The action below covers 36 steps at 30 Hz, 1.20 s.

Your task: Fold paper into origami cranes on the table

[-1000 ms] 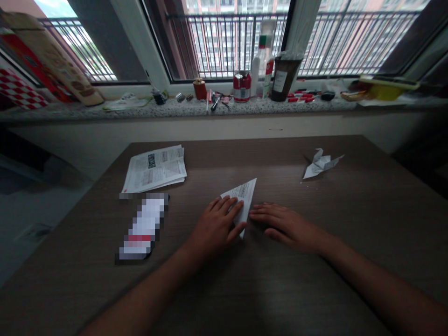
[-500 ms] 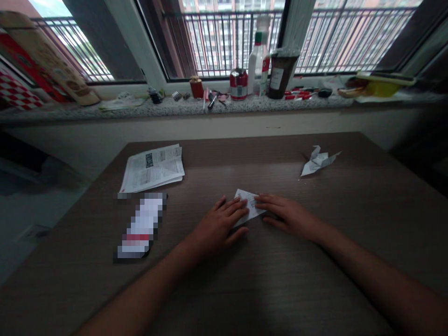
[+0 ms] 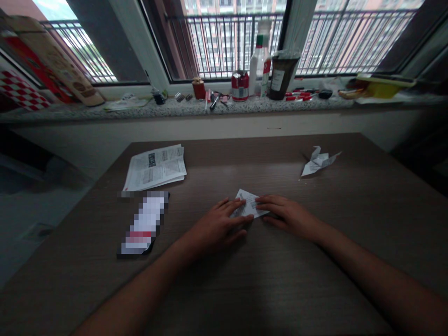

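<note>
A small folded piece of printed white paper (image 3: 249, 205) lies flat on the brown table (image 3: 217, 158), between my two hands. My left hand (image 3: 222, 226) rests on its left side with the fingers stretched out, the index finger along the lower edge. On the paper's right side lie the outstretched fingertips of my right hand (image 3: 285, 212). Parts of the paper are hidden under the fingers of both hands. Farther back on the right stands a folded paper crane (image 3: 319, 161) made of similar printed paper.
Folded printed sheets (image 3: 156, 169) lie at the back left, with a phone (image 3: 145, 224), its screen blurred out, in front of them. Along the stone windowsill (image 3: 136, 109) stand a red can (image 3: 240, 85), a clear bottle (image 3: 257, 70), a dark drink cup (image 3: 280, 77) and small items.
The fingers of my left hand have shifted on the paper, and its index finger now lies across the lower edge. My right hand has stayed nearly still.
</note>
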{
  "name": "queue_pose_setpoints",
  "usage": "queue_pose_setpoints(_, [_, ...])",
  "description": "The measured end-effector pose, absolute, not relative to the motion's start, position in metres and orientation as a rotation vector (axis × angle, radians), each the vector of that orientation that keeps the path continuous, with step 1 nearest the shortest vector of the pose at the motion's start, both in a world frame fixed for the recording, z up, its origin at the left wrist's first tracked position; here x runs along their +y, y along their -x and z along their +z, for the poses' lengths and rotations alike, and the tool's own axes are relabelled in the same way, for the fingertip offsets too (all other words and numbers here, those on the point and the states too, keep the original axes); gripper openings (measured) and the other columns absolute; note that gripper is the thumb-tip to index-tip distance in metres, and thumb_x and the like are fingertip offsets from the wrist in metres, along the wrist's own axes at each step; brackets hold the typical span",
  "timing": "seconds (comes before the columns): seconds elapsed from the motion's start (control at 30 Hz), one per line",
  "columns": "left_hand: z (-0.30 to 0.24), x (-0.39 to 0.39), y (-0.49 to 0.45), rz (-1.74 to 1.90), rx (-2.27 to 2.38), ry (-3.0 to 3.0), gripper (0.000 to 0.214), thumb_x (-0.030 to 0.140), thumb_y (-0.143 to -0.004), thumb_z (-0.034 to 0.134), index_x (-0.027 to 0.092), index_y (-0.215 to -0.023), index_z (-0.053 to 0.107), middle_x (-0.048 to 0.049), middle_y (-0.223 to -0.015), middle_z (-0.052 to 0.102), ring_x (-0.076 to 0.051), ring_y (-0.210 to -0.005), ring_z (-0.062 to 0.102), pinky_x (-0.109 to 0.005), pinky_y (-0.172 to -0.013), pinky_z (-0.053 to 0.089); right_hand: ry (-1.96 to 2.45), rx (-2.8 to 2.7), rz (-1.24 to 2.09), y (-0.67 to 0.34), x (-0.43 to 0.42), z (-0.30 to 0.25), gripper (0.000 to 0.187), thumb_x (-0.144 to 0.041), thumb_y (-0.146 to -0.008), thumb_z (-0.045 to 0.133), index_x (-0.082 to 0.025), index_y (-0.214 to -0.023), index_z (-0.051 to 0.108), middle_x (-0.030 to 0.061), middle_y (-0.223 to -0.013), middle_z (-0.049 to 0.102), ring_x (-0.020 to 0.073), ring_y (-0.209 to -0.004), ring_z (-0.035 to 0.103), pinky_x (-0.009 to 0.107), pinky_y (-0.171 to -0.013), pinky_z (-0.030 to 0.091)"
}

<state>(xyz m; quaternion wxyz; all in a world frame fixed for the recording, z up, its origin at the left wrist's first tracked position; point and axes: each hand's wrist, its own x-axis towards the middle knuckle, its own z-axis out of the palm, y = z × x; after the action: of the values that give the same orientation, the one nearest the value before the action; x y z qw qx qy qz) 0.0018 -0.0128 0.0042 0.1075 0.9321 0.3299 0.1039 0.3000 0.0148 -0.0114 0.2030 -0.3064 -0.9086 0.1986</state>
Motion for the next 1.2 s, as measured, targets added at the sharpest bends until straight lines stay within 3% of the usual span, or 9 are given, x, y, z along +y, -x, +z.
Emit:
queue_pose_setpoints(0.23, [0.006, -0.01, -0.003, 0.294, 0.941, -2.756, 0.046, 0.039, -0.102, 0.064, 0.033, -0.147, 0.056, -0.0082, -0.161, 0.046, -0.035, -0.149, 0.041, -0.06, -0.119, 0.037, 0.821, -2.516, 0.591, -0.302, 0.02, -0.013, 0.035, -0.026, -0.102, 0.062, -0.026, -0.137, 0.065, 0.0097, -0.146, 0.063, 0.0257, -0.135, 0.059, 0.05, -0.112, 0.05])
queue_pose_setpoints(0.5, [0.002, -0.006, -0.011, 0.405, 1.013, -2.729, 0.044, 0.033, -0.098, 0.07, 0.024, -0.14, 0.058, -0.0081, -0.147, 0.061, -0.031, -0.137, 0.055, -0.055, -0.118, 0.04, 0.8, -2.488, 0.586, -0.3, 0.02, -0.009, 0.025, -0.024, -0.102, 0.063, -0.025, -0.124, 0.072, 0.0095, -0.134, 0.07, 0.0243, -0.124, 0.066, 0.046, -0.106, 0.054])
queue_pose_setpoints(0.73, [-0.001, -0.006, -0.015, 0.533, 1.05, -2.708, 0.028, 0.028, -0.1, 0.067, 0.021, -0.126, 0.063, -0.0066, -0.131, 0.071, -0.027, -0.123, 0.065, -0.051, -0.113, 0.045, 0.798, -2.431, 0.56, -0.297, 0.015, -0.007, 0.019, -0.022, -0.104, 0.058, -0.023, -0.116, 0.073, 0.0086, -0.126, 0.073, 0.0217, -0.117, 0.069, 0.04, -0.099, 0.058])
queue_pose_setpoints(1.0, [-0.001, -0.009, -0.02, 0.659, 1.158, -2.634, 0.019, 0.022, -0.105, 0.055, 0.019, -0.113, 0.072, -0.0086, -0.121, 0.074, -0.024, -0.101, 0.073, -0.039, -0.087, 0.059, 0.841, -2.428, 0.265, -0.292, 0.009, 0.001, 0.019, -0.025, -0.105, 0.056, -0.021, -0.116, 0.072, 0.0125, -0.122, 0.072, 0.0255, -0.112, 0.068, 0.043, -0.093, 0.058])
queue_pose_setpoints(1.1, [-0.001, -0.011, -0.02, 0.707, 1.224, -2.579, 0.019, 0.022, -0.104, 0.057, 0.02, -0.114, 0.073, -0.0078, -0.12, 0.074, -0.023, -0.1, 0.073, -0.037, -0.085, 0.06, 0.885, -2.458, 0.061, -0.29, 0.002, 0.009, 0.022, -0.029, -0.104, 0.057, -0.021, -0.115, 0.074, 0.0127, -0.106, 0.073, 0.0266, -0.098, 0.068, 0.044, -0.085, 0.057])
queue_pose_setpoints(1.2, [-0.002, -0.012, -0.02, 0.782, 1.272, -2.516, 0.017, 0.02, -0.102, 0.06, 0.021, -0.113, 0.073, -0.007, -0.113, 0.073, -0.023, -0.098, 0.071, -0.037, -0.084, 0.06, 0.843, -2.546, 0.041, -0.285, -0.008, 0.011, 0.027, -0.029, -0.106, 0.054, -0.024, -0.127, 0.07, 0.0082, -0.094, 0.075, 0.0233, -0.087, 0.069, 0.038, -0.079, 0.057])
